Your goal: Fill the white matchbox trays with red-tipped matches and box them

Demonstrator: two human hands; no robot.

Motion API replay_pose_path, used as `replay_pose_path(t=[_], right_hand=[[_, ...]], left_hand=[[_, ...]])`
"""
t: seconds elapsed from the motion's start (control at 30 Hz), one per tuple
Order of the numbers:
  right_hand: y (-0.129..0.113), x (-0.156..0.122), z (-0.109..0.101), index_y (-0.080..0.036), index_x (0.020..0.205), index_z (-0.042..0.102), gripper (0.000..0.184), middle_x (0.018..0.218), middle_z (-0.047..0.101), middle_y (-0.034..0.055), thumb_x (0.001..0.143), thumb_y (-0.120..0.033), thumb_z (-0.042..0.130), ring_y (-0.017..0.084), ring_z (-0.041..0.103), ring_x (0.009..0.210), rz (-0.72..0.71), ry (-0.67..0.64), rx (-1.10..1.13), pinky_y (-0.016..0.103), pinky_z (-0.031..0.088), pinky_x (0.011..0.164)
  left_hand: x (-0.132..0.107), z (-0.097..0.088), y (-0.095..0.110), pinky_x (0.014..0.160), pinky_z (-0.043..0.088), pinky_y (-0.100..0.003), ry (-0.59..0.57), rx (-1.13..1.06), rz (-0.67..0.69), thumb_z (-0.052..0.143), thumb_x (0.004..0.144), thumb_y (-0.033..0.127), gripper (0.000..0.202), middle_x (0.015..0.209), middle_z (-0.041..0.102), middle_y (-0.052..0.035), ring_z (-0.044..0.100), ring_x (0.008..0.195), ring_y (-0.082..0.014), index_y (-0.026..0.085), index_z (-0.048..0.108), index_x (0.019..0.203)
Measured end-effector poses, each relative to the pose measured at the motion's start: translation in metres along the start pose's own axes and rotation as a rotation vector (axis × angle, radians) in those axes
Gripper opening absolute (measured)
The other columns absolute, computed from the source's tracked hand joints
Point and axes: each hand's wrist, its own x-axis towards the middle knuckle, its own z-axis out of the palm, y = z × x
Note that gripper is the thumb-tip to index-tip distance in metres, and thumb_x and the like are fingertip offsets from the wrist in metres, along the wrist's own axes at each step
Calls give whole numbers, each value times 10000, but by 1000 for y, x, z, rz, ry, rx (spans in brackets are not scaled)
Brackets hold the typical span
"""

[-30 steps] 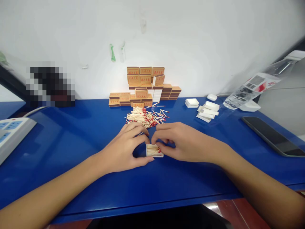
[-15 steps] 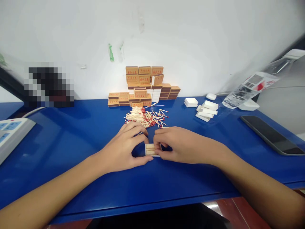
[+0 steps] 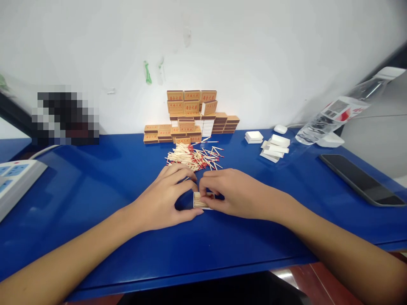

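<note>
A small white matchbox tray [image 3: 196, 206] lies on the blue table, with pale matchsticks [image 3: 197, 199] lined up lengthwise inside it. My left hand [image 3: 170, 195] grips the tray's left end, its index finger on the far side and its thumb on the near side. From the right, my right hand [image 3: 227, 190] reaches over the tray. Its thumb and index finger are pinched together on the matchsticks, and the fingertips hide part of them. Just beyond both hands is a loose heap of red-tipped matches [image 3: 182, 156].
Stacked yellow matchboxes [image 3: 191, 106] stand against the wall. White empty trays [image 3: 274, 148] lie to the right, near a tilted water bottle [image 3: 333, 112] and a black phone [image 3: 362, 180]. A white device with blue panels [image 3: 22, 182] sits at the left on the blue table [image 3: 178, 258].
My right thumb and fingers have moved slightly left over the tray, along the matchsticks. My left hand keeps its hold on the tray. The whole view has shifted a little.
</note>
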Motion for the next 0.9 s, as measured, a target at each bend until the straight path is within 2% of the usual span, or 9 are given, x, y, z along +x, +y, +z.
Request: replay_pose_path(t=[0.17,0.27,0.37,0.47,0.53,0.6,0.7,0.8,0.9], right_hand=[[2,1,2,-183,848,624,154,868,657,16,987,-248,638,134,566,719,-7,-3,-11,277,347,648],[3,-1,-3,-191,863,630,167,875,677,21,1003,-280,637,144,559,719,43,52,-70,290,340,660],[3,-3,-10,-188,816,631,295,837,686,40,1043,-376,609,166,563,721,154,57,-177,313,325,672],[2,-5,-16,-184,738,619,441,759,674,42,1090,-431,525,167,565,701,148,-33,-148,326,320,673],[2,-7,-20,-182,731,633,485,708,658,25,1109,-444,479,150,551,662,100,-69,-49,324,323,661],[3,-10,-26,-183,765,676,484,674,644,2,1109,-454,470,131,519,613,59,-102,62,313,321,627],[11,-11,-34,-197,815,726,429,653,616,-27,1080,-457,512,114,468,575,46,-145,156,293,318,579],[22,-6,-36,-195,775,706,348,628,580,-23,1021,-401,570,119,442,562,206,50,19,301,305,571],[34,1,-31,-190,782,692,210,662,601,1,940,-301,608,134,464,583,405,240,-149,315,302,593]], left_hand=[[0,-1,1,1133,419,-492,-9,0,-4,810,891,408,288,1248,680,-71,549,1313,-301,230,713,1095],[-1,-3,1,1127,426,-500,-11,24,12,769,923,400,279,1272,686,-75,554,1309,-305,242,713,1146],[-2,-6,1,1135,426,-504,7,58,3,723,946,338,362,1334,679,-93,547,1336,-313,234,670,1289],[-1,-10,2,1127,420,-503,34,90,-43,653,971,267,405,1366,672,-105,543,1345,-313,215,613,1370],[-1,-11,3,1058,440,-489,59,108,-77,621,991,278,314,1301,690,-105,575,1274,-307,205,639,1296],[0,-11,5,955,453,-462,92,119,-90,638,999,363,232,1166,710,-97,606,1150,-294,195,675,1156],[1,-8,8,858,434,-434,128,145,-68,720,940,553,366,1004,691,-76,605,1013,-275,193,689,994],[1,-4,11,831,417,-427,143,173,-49,769,864,657,482,974,669,-72,591,969,-270,191,691,957],[2,-1,12,828,409,-427,141,190,-37,782,845,674,507,984,663,-77,582,964,-271,188,689,960]])
